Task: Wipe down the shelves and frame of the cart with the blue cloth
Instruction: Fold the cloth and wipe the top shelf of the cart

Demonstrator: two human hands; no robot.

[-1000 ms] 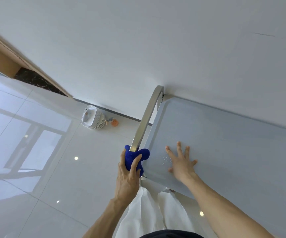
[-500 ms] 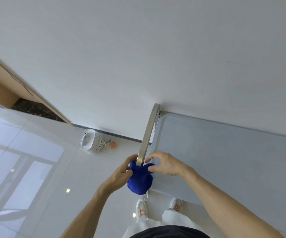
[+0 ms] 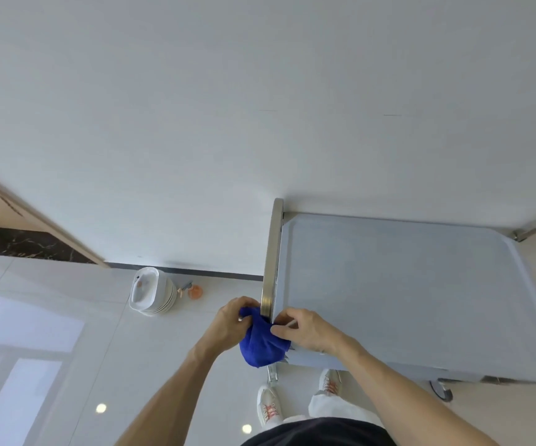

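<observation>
Cloth, blue, one item: I am holding it bunched around the near end of the cart's steel handle bar, my left hand gripping it from the outer side and my right hand pinching its inner fold beside the grey top shelf. Soft, light and limp by my judging, it is sagging below the bar; I am reckoning a full wrap round the tube grips best, since polished metal looks slippery.
</observation>
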